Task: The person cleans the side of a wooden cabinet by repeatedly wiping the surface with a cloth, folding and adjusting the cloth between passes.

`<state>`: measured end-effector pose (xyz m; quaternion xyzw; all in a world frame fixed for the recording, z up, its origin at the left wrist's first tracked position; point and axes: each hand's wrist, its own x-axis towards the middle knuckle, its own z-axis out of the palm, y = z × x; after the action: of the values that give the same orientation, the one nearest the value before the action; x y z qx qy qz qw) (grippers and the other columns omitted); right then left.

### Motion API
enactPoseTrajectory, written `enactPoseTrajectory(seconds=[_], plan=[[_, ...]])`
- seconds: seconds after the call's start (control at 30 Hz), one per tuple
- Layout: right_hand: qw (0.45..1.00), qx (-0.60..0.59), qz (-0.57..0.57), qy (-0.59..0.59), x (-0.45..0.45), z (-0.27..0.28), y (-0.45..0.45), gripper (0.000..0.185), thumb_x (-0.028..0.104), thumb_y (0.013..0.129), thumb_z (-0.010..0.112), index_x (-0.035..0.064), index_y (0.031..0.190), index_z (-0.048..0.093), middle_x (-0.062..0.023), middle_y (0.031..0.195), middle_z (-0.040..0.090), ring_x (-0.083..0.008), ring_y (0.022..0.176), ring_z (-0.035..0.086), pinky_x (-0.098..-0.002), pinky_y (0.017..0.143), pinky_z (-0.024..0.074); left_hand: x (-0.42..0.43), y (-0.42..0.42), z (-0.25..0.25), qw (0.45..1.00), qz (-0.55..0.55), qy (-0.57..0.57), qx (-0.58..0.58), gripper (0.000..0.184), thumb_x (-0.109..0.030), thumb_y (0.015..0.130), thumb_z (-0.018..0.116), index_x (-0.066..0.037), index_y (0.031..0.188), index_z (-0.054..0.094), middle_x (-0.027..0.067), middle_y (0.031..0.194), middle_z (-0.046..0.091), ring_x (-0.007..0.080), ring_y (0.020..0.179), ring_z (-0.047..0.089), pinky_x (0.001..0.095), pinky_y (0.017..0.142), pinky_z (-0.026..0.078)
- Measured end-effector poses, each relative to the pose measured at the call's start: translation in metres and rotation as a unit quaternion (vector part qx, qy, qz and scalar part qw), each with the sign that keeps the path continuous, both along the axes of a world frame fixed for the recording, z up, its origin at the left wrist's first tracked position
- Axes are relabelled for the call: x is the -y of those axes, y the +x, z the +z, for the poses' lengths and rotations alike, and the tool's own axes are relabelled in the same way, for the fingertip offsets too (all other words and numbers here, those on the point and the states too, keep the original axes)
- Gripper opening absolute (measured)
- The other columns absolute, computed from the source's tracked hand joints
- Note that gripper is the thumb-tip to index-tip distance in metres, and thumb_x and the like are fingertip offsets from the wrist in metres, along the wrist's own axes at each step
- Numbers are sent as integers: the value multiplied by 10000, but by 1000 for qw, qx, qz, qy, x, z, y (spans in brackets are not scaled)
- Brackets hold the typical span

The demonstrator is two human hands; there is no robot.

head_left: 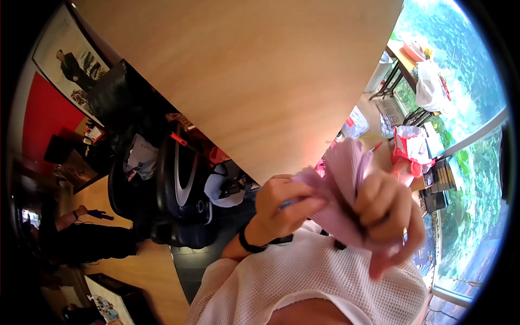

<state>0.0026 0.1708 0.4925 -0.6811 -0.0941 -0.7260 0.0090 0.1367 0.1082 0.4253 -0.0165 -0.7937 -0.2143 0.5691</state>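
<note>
A lilac-pink piece of ribbed knit fabric (338,200), folded and bunched, is held up in front of a white waffle-textured top. My left hand (287,208), with a black band at the wrist, pinches its left side; a small blue spot shows by a finger. Curled fingers of my right hand (387,208) grip the right side. The fabric fans upward between both hands. Its kind cannot be made out, and parts lie hidden behind the fingers. Some finger edges are blurred.
A large pale wooden surface (260,81) fills the upper middle. Left stands a black padded chair (187,211) with bags near it. Another person's hand (81,210) shows far left. Right are a red-and-white bag (411,146), a table with a white plastic bag (430,86), and windows.
</note>
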Motion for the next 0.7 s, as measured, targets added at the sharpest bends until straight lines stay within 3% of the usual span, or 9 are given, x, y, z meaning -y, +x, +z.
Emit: enactPoseTrajectory(seconds=[0.07,0.17,0.23,0.3,0.37,0.5,0.6,0.67,0.7], plan=[[992,-7,-86,92,1,-18,-27,278,232,638,848,78,671,618,-9,558,492,-130,424,404,-270,407,259,7,5,1,997,69,-1,44,271,40,649,728,-80,870,626,81,886,568,232,751,553,319,636,463],[918,73,-205,330,3,-41,-38,190,124,720,737,-1,691,597,-70,613,580,-195,527,532,-312,512,431,27,7,5,987,127,-23,98,282,63,663,699,-67,906,638,83,888,589,251,754,569,322,646,467],[869,104,-204,439,17,-50,-45,86,35,796,652,-19,830,594,-66,717,613,-137,631,565,-256,606,459,42,4,12,978,156,-32,134,252,57,701,689,-46,928,654,86,906,612,233,766,590,321,662,477],[813,66,-355,457,38,-55,-58,77,47,847,609,-24,870,591,-52,754,610,-114,677,567,-239,620,448,56,-6,11,974,134,96,157,237,43,723,688,-32,946,659,82,917,615,198,778,595,304,669,479],[778,27,-376,503,63,-68,-80,74,54,856,600,-5,902,601,-41,758,613,-115,683,571,-242,622,451,71,-15,14,964,118,158,178,223,30,747,680,-21,963,662,76,923,617,166,785,595,284,679,478],[734,-93,-397,542,87,-81,-109,112,69,842,618,32,948,619,-46,804,633,-122,724,582,-252,629,456,96,-27,15,954,120,194,196,200,9,791,643,-13,989,664,65,921,617,132,788,586,252,704,470],[767,-173,-236,571,89,-83,-119,181,109,807,654,37,970,625,-72,880,644,-144,744,596,-265,638,466,108,-28,1,953,134,213,168,187,-6,803,628,-16,985,667,54,905,618,135,783,576,246,719,459],[745,-210,-286,564,87,-91,-123,257,120,756,686,80,1006,642,-74,947,620,-197,784,599,-294,655,481,110,-26,-7,949,144,229,162,189,-19,785,650,-35,972,676,42,888,625,154,795,571,261,721,460],[724,-216,-337,562,85,-96,-124,263,113,747,687,100,1007,652,-68,938,614,-209,786,597,-301,659,484,110,-24,-5,952,195,140,188,196,-31,769,664,-50,964,680,35,877,628,168,805,564,272,720,461]])
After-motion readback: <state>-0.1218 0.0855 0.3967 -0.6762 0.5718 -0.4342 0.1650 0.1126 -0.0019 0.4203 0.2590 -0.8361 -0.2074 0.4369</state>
